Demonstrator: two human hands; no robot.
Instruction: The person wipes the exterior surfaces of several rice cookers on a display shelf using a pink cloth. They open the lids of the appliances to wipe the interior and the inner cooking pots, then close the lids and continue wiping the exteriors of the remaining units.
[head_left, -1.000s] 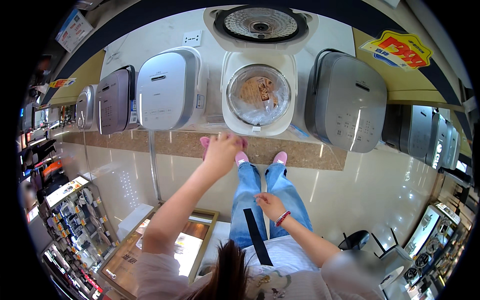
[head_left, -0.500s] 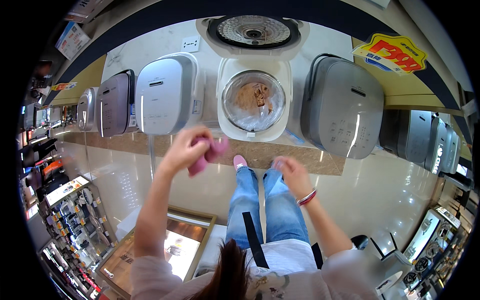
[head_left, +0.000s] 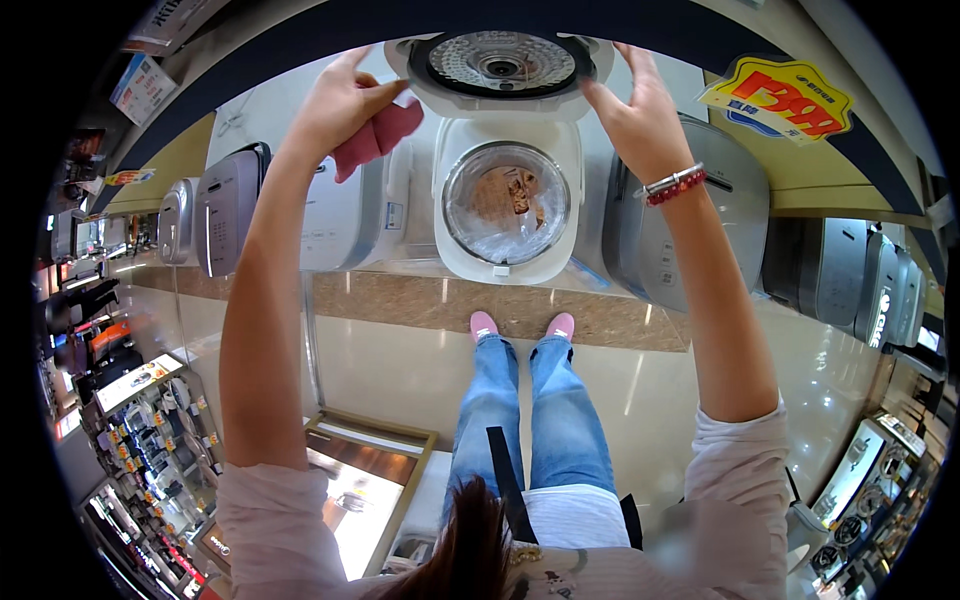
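Note:
A white rice cooker [head_left: 505,255] stands open on a display shelf at top centre, its pot lined with clear plastic and some brown paper inside. Its raised lid [head_left: 500,65] shows a round metal inner plate. My left hand [head_left: 345,95] is at the lid's left edge and has a pink cloth [head_left: 378,138] bunched in its fingers. My right hand [head_left: 635,105] rests with fingers spread on the lid's right edge; a red and white bracelet is on that wrist.
More rice cookers flank it: a white one [head_left: 340,215] on the left, a grey one [head_left: 690,240] on the right, several others further along. A yellow price sign [head_left: 780,95] hangs at upper right. Glass display counters [head_left: 350,480] stand behind me on a glossy floor.
Both hands have risen from waist level up to the open lid. The left hand brought the pink cloth up with it.

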